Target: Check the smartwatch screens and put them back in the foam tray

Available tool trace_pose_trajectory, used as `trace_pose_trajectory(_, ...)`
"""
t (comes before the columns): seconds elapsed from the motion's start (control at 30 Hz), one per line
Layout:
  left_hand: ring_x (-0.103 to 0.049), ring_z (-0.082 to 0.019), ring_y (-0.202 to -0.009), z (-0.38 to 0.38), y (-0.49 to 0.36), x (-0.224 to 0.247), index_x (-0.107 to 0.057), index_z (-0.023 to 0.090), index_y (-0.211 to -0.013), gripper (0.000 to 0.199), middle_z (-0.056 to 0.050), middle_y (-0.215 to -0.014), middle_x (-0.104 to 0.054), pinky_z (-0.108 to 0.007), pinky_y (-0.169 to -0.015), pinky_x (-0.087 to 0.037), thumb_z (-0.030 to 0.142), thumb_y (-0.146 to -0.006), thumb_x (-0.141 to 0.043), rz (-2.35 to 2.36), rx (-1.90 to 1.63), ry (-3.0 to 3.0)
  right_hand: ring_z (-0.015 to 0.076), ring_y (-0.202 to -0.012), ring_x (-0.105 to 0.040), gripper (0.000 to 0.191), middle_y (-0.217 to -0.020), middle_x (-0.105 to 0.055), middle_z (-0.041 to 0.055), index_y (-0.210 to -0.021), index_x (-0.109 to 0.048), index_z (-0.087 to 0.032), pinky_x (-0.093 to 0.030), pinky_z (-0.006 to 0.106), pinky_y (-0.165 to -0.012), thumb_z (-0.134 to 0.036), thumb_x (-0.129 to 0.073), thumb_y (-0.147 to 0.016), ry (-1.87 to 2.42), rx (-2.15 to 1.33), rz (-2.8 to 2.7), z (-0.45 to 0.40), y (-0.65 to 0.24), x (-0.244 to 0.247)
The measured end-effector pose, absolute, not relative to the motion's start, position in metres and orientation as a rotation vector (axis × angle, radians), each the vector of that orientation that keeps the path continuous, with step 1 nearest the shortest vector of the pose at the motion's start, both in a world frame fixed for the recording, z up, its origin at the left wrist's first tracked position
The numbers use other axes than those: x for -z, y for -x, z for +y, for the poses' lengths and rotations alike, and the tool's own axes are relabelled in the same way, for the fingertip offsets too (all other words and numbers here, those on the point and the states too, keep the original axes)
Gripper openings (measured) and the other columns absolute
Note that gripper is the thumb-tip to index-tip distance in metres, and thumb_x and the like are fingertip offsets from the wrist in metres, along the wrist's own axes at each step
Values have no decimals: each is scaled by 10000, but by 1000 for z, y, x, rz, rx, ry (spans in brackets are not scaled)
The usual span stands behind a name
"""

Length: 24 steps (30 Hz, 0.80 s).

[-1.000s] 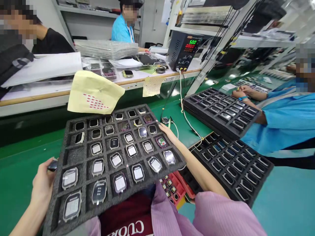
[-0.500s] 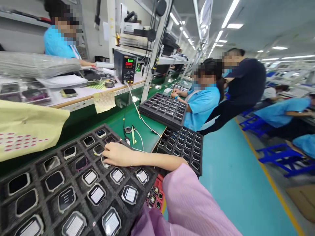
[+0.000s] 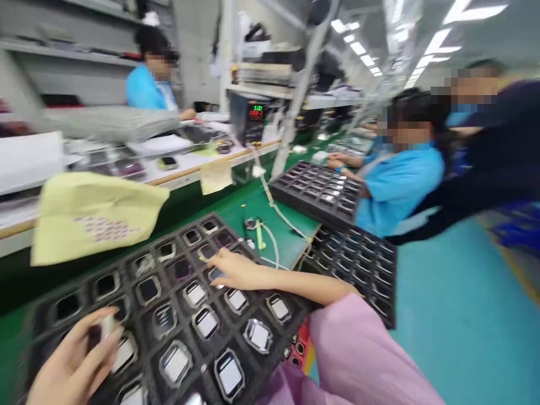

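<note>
A black foam tray (image 3: 158, 312) of square smartwatches stretches across the foreground; several show white lit screens, others dark ones. My right hand (image 3: 240, 270) reaches over its far right part, fingers and thumb closed around the edges of a smartwatch (image 3: 216, 274) in its compartment. At lower left my left hand (image 3: 80, 357) pinches a small pale object with a dark side (image 3: 108, 326), above the tray. Motion blur and the fingers hide its exact kind. Just beside that hand lies a smartwatch with a white screen (image 3: 125, 353).
More watch trays (image 3: 314, 191) stand on the green bench to the right, near a co-worker in blue (image 3: 399, 174). A white cable (image 3: 274, 208) crosses the bench. Yellow cloth (image 3: 101, 208) hangs from the shelf, which holds a power supply (image 3: 248, 118). Red tray (image 3: 300, 346) below.
My left hand has come into view at lower left with the small pale object. My right hand stays at the same smartwatch. The view has swung left, shifting the scene rightward.
</note>
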<state>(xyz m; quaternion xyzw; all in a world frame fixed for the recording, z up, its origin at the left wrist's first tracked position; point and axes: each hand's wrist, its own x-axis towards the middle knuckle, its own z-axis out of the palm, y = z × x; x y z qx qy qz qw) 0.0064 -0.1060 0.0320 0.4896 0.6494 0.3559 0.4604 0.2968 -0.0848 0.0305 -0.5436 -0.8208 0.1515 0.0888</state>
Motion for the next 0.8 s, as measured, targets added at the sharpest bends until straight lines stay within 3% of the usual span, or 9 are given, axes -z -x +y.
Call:
trace_pose_trajectory(0.1, -541, -139, -575, -108, 1, -31, -553, 301, -1047, 418, 44, -765, -567, -226, -435, -399, 451, -682, -691, 1450, -968, -1401, 242, -861, -589, 288, -880, -603, 94, -970, -659, -125, -465, 338, -751, -255, -762, -736, 1510, -536, -2414, -73, -295, -28)
trace_pose_trajectory(0.2, -591, -171, -798, -102, 5, -31, -540, 226, -1049, 302, -18, -954, -602, -260, -671, -480, 270, -759, -613, 1450, -1047, -1653, 196, -733, -577, 136, -799, -586, 65, -808, -658, -152, -456, 311, -665, -282, -698, -796, 1358, -650, -2424, -58, -293, -37)
trace_pose_trajectory(0.23, -586, -169, -798, -100, 6, -30, -531, 215, -1060, 294, -24, -957, -605, -264, -690, -473, 230, -772, -583, 1442, -1039, -1691, 188, -707, -573, 159, -817, -590, 65, -801, -657, -173, -456, 307, -636, -326, -699, -794, 1322, -752, -2317, -53, -291, -44)
trace_pose_trajectory(0.3, -571, -160, -763, -96, 7, -30, -522, 203, -1084, 308, -22, -940, -609, -265, -696, -463, 184, -779, -555, 1421, -1010, -1711, 231, -884, -610, 174, -1003, -619, 110, -804, -641, -202, -492, 342, -724, -365, -700, -794, 1136, -1064, -2188, -44, -282, -59)
trace_pose_trajectory(0.4, -572, -169, -798, -94, 8, -30, -525, 197, -1102, 328, -17, -931, -612, -278, -742, -461, 167, -776, -546, 1373, -1038, -1681, 259, -983, -646, 162, -1138, -633, 137, -843, -575, -211, -528, 398, -801, -346, -664, -834, 930, -1572, -1881, -39, -255, -78)
trace_pose_trajectory(0.47, -578, -191, -899, -95, 9, -29, -530, 194, -1096, 328, -27, -984, -614, -294, -799, -458, 156, -771, -539, 1349, -1058, -1659, 224, -753, -693, 193, -978, -691, 125, -860, -532, -200, -558, 343, -611, -349, -654, -844, 932, -1765, -1707, -38, -233, -80)
trace_pose_trajectory(0.53, -568, -208, -982, -96, 10, -28, -530, 194, -1092, 327, -37, -1038, -610, -308, -845, -452, 150, -768, -535, 1342, -1048, -1645, 141, -498, -615, 240, -826, -704, 96, -884, -529, -180, -452, 225, -390, -366, -670, -828, 993, -1819, -1623, -36, -215, -75)
trace_pose_trajectory(0.6, -565, -211, -995, -98, 11, -25, -521, 197, -1108, 330, -39, -1048, -608, -311, -853, -452, 165, -780, -538, 1340, -1024, -1631, 79, -416, -518, 292, -831, -708, 102, -976, -564, -156, -353, 172, -318, -377, -676, -821, 1030, -1851, -1583, -34, -206, -66)
trace_pose_trajectory(0.8, -571, -159, -807, -98, 9, -15, -493, 204, -1155, 333, -15, -968, -595, -266, -750, -466, 218, -826, -545, 1324, -1025, -1572, 130, -685, -620, 524, -1114, -657, 140, -1328, -491, -199, -503, 204, -472, -319, -651, -844, 909, -2097, -1375, -33, -214, -48)
